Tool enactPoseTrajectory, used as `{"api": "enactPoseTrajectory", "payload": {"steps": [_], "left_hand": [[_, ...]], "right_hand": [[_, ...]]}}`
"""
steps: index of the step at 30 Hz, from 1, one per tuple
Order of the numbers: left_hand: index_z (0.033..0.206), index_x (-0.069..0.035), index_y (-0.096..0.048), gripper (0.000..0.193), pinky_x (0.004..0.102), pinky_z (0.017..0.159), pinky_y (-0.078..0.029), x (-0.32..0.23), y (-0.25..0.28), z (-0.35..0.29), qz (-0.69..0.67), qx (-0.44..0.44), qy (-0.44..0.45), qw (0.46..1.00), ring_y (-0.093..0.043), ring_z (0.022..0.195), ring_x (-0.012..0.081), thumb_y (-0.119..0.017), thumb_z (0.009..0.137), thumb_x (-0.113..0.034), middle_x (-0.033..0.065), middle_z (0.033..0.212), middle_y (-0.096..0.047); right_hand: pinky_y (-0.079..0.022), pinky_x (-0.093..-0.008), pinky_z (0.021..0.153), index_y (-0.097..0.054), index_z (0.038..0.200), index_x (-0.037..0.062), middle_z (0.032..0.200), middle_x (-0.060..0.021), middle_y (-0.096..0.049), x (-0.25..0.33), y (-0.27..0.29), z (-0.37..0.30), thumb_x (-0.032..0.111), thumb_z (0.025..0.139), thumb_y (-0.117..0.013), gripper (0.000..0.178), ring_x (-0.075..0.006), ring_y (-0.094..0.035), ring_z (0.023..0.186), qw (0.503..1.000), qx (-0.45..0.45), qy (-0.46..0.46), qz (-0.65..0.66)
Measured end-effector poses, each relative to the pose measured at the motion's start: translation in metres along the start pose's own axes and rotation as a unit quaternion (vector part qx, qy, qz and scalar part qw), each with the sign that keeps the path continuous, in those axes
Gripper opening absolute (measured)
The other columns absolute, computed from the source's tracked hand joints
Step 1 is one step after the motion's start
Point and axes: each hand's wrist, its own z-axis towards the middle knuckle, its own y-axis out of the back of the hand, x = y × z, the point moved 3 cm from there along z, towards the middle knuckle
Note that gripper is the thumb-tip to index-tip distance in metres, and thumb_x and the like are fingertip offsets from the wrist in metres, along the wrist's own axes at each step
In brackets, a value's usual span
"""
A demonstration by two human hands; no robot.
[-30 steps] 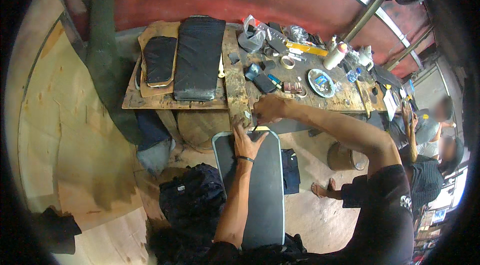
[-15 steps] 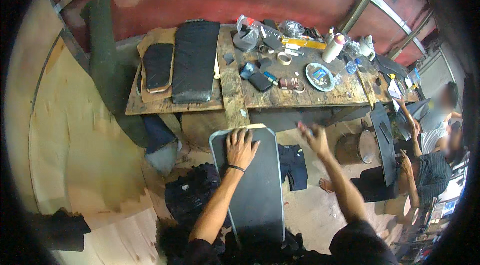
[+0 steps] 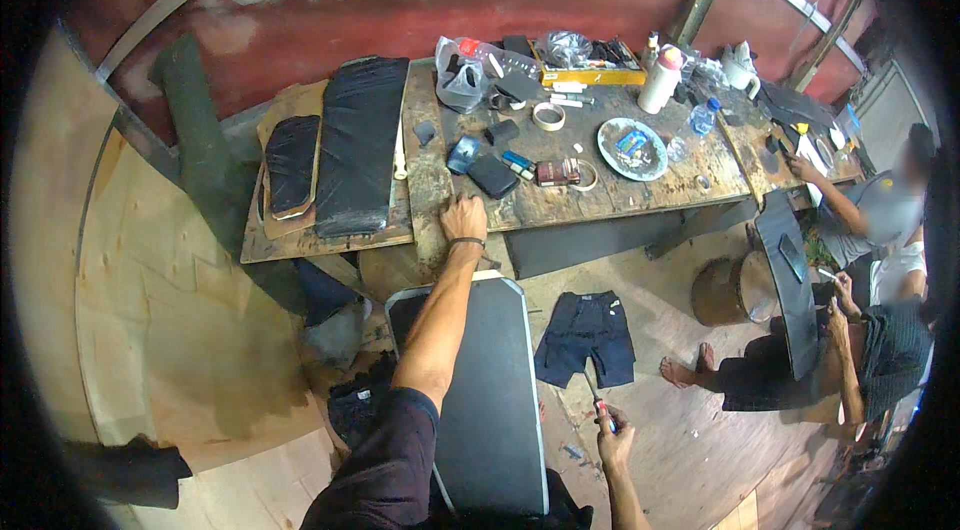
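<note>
My left hand [image 3: 464, 218] is at the front edge of the workbench, its fingers curled down; anything under them is hidden. That forearm crosses above a long black panel [image 3: 485, 380] with pale edges and cut corners, lying lengthwise in front of me. Low on the right, my right hand [image 3: 615, 437] is closed round the handle of a slim tool, which looks like a screwdriver [image 3: 601, 412], with a thin metal shaft pointing away from me. Nearest my left hand on the bench are a black pouch [image 3: 493, 176] and a dark red box [image 3: 558, 173].
Black padded panels [image 3: 362, 145] lie on the bench's left. Tape [image 3: 549, 116], a plate [image 3: 632, 149] and a pale bottle [image 3: 660, 80] stand farther right. Dark shorts [image 3: 587, 338] lie on the floor. Two people sit at the right, near a drum [image 3: 735, 288].
My left hand has left the black panel's far end and reached forward to the bench edge. My right hand has dropped lower and nearer, and its tool now shows. The view has shifted.
</note>
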Motion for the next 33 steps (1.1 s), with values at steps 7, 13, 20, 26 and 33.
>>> {"api": "enactPoseTrajectory", "payload": {"steps": [7, 13, 20, 26, 33], "left_hand": [[0.103, -0.006, -0.077, 0.021, 0.052, 0.086, -0.059, 0.027, 0.035, -0.024, -0.154, -0.101, 0.013, 0.983, -0.075, 0.096, 0.0419, -0.07, 0.094, -0.024, 0.0178, 0.1, -0.078], [0.111, 0.002, -0.069, 0.018, 0.0295, 0.069, -0.061, 0.098, 0.084, -0.121, -0.603, -0.022, 0.157, 0.782, -0.074, 0.084, 0.0138, -0.072, 0.105, -0.015, 0.0086, 0.093, -0.077], [0.118, -0.006, -0.074, 0.027, 0.0337, 0.081, -0.06, 0.12, 0.095, -0.196, -0.72, 0.059, 0.287, 0.629, -0.071, 0.098, 0.015, -0.077, 0.101, -0.025, 0.0042, 0.102, -0.075], [0.113, -0.01, -0.073, 0.021, 0.0302, 0.08, -0.057, 0.116, 0.082, -0.19, -0.774, 0.078, 0.331, 0.534, -0.07, 0.094, 0.0137, -0.08, 0.098, -0.023, 0.001, 0.104, -0.074], [0.118, -0.009, -0.069, 0.026, 0.0405, 0.095, -0.06, 0.113, 0.081, -0.186, -0.827, 0.131, 0.35, 0.421, -0.071, 0.106, 0.0183, -0.079, 0.097, -0.019, 0.0038, 0.112, -0.074]], "right_hand": [[-0.046, -0.0254, 0.056, -0.073, 0.123, 0.0002, 0.085, -0.0037, -0.07, 0.014, -0.005, -0.01, 0.041, 0.106, -0.069, 0.045, -0.0084, -0.058, 0.065, 0.975, 0.011, -0.106, 0.194], [-0.056, -0.0271, 0.066, -0.063, 0.138, 0.0, 0.098, -0.0041, -0.069, 0.129, -0.057, 0.006, 0.039, 0.106, -0.07, 0.051, -0.0111, -0.062, 0.07, 0.959, 0.138, -0.001, 0.247], [-0.054, -0.0455, 0.077, -0.061, 0.116, -0.0037, 0.092, -0.0194, -0.068, 0.29, -0.192, 0.02, 0.028, 0.096, -0.078, 0.041, -0.0275, -0.067, 0.083, 0.915, 0.19, 0.336, -0.115], [-0.05, -0.0415, 0.072, -0.07, 0.106, -0.0012, 0.081, -0.0169, -0.066, 0.328, -0.273, 0.025, 0.031, 0.093, -0.08, 0.036, -0.0233, -0.056, 0.073, 0.893, 0.256, 0.358, -0.096], [-0.053, -0.0416, 0.073, -0.074, 0.105, -0.0019, 0.079, -0.0161, -0.069, 0.329, -0.275, 0.026, 0.026, 0.093, -0.078, 0.031, -0.0201, -0.061, 0.074, 0.887, 0.27, 0.367, -0.081]]}}
